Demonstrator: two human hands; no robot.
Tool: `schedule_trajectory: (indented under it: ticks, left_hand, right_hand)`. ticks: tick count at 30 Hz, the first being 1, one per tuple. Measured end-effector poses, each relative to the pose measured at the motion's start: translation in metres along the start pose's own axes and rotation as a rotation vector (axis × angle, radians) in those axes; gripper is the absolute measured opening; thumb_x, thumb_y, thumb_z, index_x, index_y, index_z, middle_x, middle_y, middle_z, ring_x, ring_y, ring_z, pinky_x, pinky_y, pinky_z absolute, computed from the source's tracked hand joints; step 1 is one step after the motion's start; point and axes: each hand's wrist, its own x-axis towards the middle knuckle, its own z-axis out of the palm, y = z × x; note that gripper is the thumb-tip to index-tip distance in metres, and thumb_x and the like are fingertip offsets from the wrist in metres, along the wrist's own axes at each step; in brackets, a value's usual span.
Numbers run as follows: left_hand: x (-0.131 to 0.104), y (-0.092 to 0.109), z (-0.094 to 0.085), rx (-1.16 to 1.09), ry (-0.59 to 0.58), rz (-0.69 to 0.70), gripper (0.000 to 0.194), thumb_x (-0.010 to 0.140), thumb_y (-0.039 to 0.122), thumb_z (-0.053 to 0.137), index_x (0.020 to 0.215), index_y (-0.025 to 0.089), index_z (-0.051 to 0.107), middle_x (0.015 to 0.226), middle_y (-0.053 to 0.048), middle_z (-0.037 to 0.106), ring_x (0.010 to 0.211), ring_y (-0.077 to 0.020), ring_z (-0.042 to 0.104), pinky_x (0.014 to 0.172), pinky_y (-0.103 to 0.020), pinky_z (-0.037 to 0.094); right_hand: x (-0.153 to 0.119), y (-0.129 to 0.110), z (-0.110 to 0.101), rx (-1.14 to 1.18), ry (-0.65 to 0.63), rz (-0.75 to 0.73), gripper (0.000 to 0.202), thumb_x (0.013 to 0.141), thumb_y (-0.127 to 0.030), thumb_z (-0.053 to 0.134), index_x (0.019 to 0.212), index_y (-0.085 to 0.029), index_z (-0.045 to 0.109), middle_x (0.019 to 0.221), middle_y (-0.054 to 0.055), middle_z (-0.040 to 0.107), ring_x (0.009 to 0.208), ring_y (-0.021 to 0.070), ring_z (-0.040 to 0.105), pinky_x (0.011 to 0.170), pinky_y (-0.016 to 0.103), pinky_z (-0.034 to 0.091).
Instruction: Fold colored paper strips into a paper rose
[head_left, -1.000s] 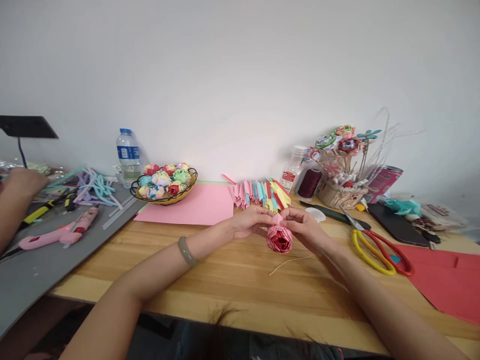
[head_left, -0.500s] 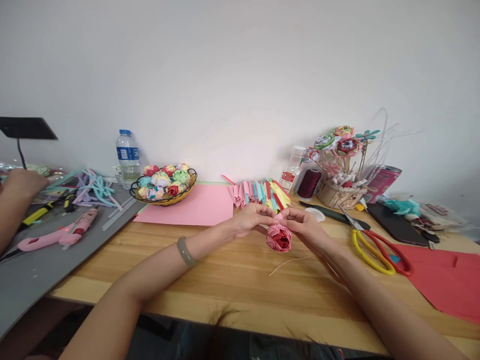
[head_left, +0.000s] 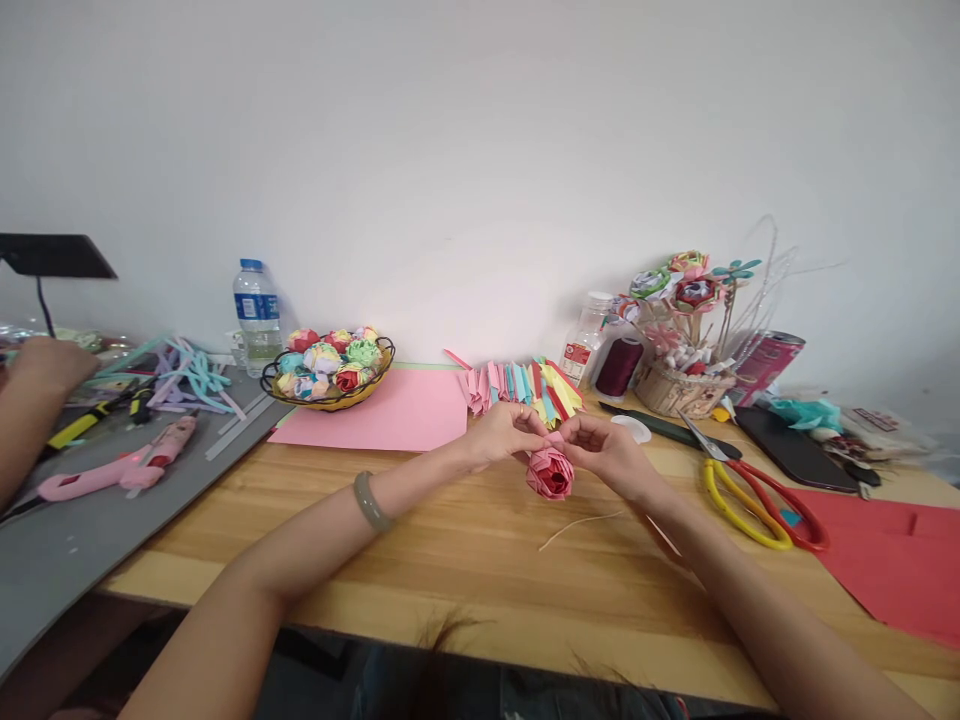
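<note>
A pink paper flower (head_left: 551, 474) with a dark red centre hangs between my hands above the wooden table. My left hand (head_left: 504, 436) pinches it from the left near its top edge. From the right, the fingers of my right hand (head_left: 604, 452) are closed on the pink paper at its upper side. The fingertips of both hands nearly meet there and partly hide the paper. Just below the flower, a thin pale string (head_left: 579, 525) lies on the wood. Folded paper strips (head_left: 517, 388) in pink, blue, red and yellow stand in a row behind my hands.
Scissors (head_left: 757, 500) lie right of my right arm beside red paper (head_left: 892, 560). Behind are a purple thread spool (head_left: 619, 366) and a flower basket (head_left: 679, 388). To the left are a bowl of paper flowers (head_left: 330, 402), a pink glue gun (head_left: 120, 470) and another person's hand (head_left: 56, 365).
The flower has shifted slightly left and turned, so its red centre faces me more. Both hands keep their hold, with small finger movements.
</note>
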Motion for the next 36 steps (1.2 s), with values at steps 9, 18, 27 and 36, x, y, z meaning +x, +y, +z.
schedule_trajectory:
  ticks: [9, 18, 27, 36]
  left_hand:
    - [0.005, -0.011, -0.005, 0.177, 0.078, 0.059, 0.014, 0.061, 0.018, 0.064, 0.066, 0.012, 0.052, 0.061, 0.000, 0.057, 0.057, -0.0096, 0.056, 0.052, -0.022, 0.045]
    - [-0.004, 0.005, -0.007, 0.011, -0.263, -0.078, 0.031, 0.071, 0.036, 0.060, 0.094, 0.016, 0.054, 0.091, -0.005, 0.057, 0.075, -0.0103, 0.057, 0.064, -0.023, 0.048]
    - [-0.002, -0.001, -0.001, 0.383, 0.073, 0.058, 0.046, 0.063, 0.024, 0.065, 0.103, 0.018, 0.043, 0.090, -0.003, 0.053, 0.073, -0.0119, 0.052, 0.060, -0.024, 0.046]
    - [-0.008, -0.004, 0.005, 0.809, 0.300, 0.273, 0.031, 0.067, 0.017, 0.056, 0.096, 0.019, 0.045, 0.099, -0.004, 0.053, 0.089, -0.0171, 0.051, 0.075, -0.028, 0.039]
  right_hand:
    - [-0.001, 0.006, 0.002, -0.303, 0.045, -0.137, 0.020, 0.075, -0.034, 0.054, 0.072, -0.016, 0.060, 0.068, 0.004, 0.063, 0.060, 0.0135, 0.053, 0.055, 0.026, 0.041]
    - [-0.009, 0.006, -0.002, -0.484, 0.302, -0.369, 0.010, 0.078, -0.027, 0.052, 0.073, -0.021, 0.057, 0.064, 0.002, 0.062, 0.059, 0.0152, 0.056, 0.057, 0.028, 0.044]
    - [-0.010, -0.008, 0.001, -0.220, 0.287, -0.206, 0.019, 0.079, -0.038, 0.050, 0.078, -0.020, 0.058, 0.081, 0.005, 0.062, 0.072, 0.0174, 0.056, 0.065, 0.031, 0.045]
    - [-0.005, -0.005, 0.008, 0.118, 0.052, 0.005, 0.033, 0.077, -0.049, 0.051, 0.066, -0.018, 0.053, 0.063, 0.000, 0.052, 0.058, 0.0106, 0.047, 0.055, 0.024, 0.040]
